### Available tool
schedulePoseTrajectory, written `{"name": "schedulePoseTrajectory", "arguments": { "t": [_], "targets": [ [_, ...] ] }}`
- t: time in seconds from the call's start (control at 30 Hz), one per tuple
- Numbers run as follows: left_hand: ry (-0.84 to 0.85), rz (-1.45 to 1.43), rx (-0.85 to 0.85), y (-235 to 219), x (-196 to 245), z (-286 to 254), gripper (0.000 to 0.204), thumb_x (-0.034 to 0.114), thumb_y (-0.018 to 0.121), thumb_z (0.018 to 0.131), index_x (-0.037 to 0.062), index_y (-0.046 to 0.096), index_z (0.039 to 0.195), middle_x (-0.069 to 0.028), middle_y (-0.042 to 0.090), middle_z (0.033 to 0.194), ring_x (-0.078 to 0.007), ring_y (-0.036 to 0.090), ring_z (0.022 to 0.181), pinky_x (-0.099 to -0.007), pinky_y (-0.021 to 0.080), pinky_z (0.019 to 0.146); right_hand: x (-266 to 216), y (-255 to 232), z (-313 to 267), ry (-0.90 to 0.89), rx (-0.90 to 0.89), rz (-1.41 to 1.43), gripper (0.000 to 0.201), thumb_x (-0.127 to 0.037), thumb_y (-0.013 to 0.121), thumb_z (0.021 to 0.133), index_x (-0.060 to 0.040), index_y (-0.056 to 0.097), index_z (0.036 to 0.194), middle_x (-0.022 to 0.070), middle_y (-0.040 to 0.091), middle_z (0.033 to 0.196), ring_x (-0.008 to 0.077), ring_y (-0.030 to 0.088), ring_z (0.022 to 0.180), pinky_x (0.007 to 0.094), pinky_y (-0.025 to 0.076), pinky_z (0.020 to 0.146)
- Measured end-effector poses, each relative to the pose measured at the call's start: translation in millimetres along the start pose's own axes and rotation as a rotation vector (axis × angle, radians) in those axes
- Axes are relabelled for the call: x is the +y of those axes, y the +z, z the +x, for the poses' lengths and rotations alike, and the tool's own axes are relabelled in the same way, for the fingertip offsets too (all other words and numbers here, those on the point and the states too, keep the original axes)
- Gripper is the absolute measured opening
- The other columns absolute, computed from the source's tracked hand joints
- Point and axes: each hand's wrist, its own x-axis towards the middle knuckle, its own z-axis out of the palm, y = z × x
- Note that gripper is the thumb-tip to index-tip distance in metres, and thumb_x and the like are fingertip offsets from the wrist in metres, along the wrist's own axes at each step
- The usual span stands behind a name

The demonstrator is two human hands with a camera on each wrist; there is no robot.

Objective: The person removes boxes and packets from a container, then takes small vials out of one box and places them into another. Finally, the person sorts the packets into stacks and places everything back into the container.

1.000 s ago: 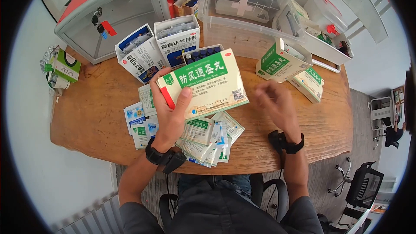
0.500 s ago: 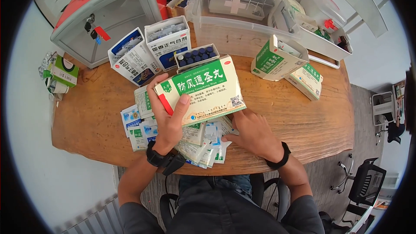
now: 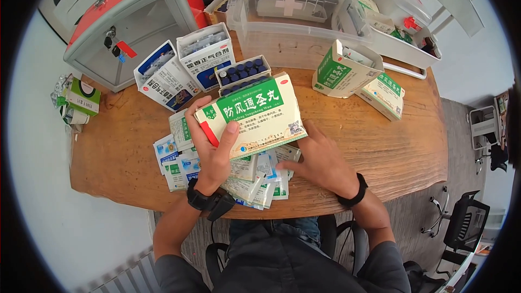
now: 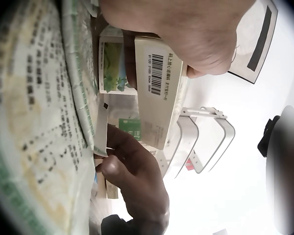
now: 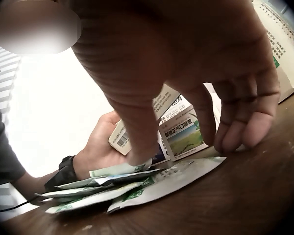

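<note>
My left hand point(image 3: 214, 157) grips a cream and green medicine box point(image 3: 258, 119), tilted, with its thumb across the printed front. In the left wrist view, a barcode shows on the narrow side of this box point(image 4: 159, 93). Below it, several flat medicine sachets point(image 3: 247, 187) lie in an overlapping pile on the table. At the right edge of the pile is my right hand point(image 3: 325, 165), its thumb over the sachets and its fingers partly behind the box. The right wrist view shows a gap between thumb and fingers, with the fingertips near the pointed corner of a sachet point(image 5: 186, 176).
More sachets point(image 3: 176, 168) lie on the wooden table point(image 3: 391, 152) at left. Behind stand two white-blue boxes point(image 3: 209, 57) and a tray of dark-capped vials point(image 3: 244, 73). An upright open cream-green box point(image 3: 344, 70), a lying one point(image 3: 384, 95) and a clear bin point(image 3: 304, 43) are farther back.
My right hand has come from the right, away from the standing boxes, to the edge of the sachet pile. My left hand still holds the box, slightly lower in view.
</note>
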Motion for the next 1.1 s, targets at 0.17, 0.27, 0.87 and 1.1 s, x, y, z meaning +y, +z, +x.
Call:
{"name": "schedulePoseTrajectory", "arguments": {
  "t": [0.17, 0.27, 0.87, 1.1],
  "targets": [
    [-0.001, 0.001, 0.000, -0.4, 0.6, 1.1, 0.065, 0.016, 0.072, 0.100, 0.0050, 0.032, 0.150, -0.0133, 0.053, 0.133, -0.0183, 0.059, 0.119, -0.0338, 0.053, 0.102, -8.3, 11.9, -2.2, -0.106, 0.021, -0.183, 0.072, -0.037, 0.093, 0.075, 0.0072, 0.064, 0.124, 0.0230, 0.063, 0.120, 0.0448, 0.063, 0.112, 0.0520, 0.055, 0.092],
    [-0.014, -0.019, -0.009, 1.2, 0.8, 0.9, 0.065, 0.016, 0.072, 0.100, 0.0052, 0.033, 0.150, -0.0129, 0.054, 0.132, -0.0180, 0.059, 0.119, -0.0331, 0.053, 0.101, -5.1, 1.8, 3.3, 0.015, -0.145, -0.091, 0.067, -0.034, 0.092, 0.076, 0.0057, 0.065, 0.123, 0.0246, 0.066, 0.121, 0.0459, 0.064, 0.112, 0.0526, 0.055, 0.092],
    [-0.017, -0.005, -0.009, -0.5, 6.5, 1.8, 0.064, 0.018, 0.068, 0.101, 0.0057, 0.032, 0.153, -0.0134, 0.055, 0.130, -0.0173, 0.058, 0.119, -0.0329, 0.050, 0.104, 33.0, -47.0, 14.7, 0.124, 0.200, 0.244, 0.030, -0.016, 0.076, 0.092, 0.0012, 0.068, 0.115, 0.0237, 0.076, 0.101, 0.0423, 0.073, 0.096, 0.0461, 0.055, 0.083],
    [-0.018, -0.036, -0.032, -1.9, 5.1, 2.6, 0.064, 0.016, 0.068, 0.100, 0.0058, 0.032, 0.152, -0.0137, 0.056, 0.130, -0.0174, 0.060, 0.117, -0.0322, 0.052, 0.101, 28.9, -32.1, 21.1, 0.091, 0.271, 0.232, 0.035, -0.013, 0.076, 0.092, 0.0027, 0.066, 0.121, 0.0267, 0.075, 0.109, 0.0429, 0.073, 0.101, 0.0453, 0.056, 0.086]
  ]
}}
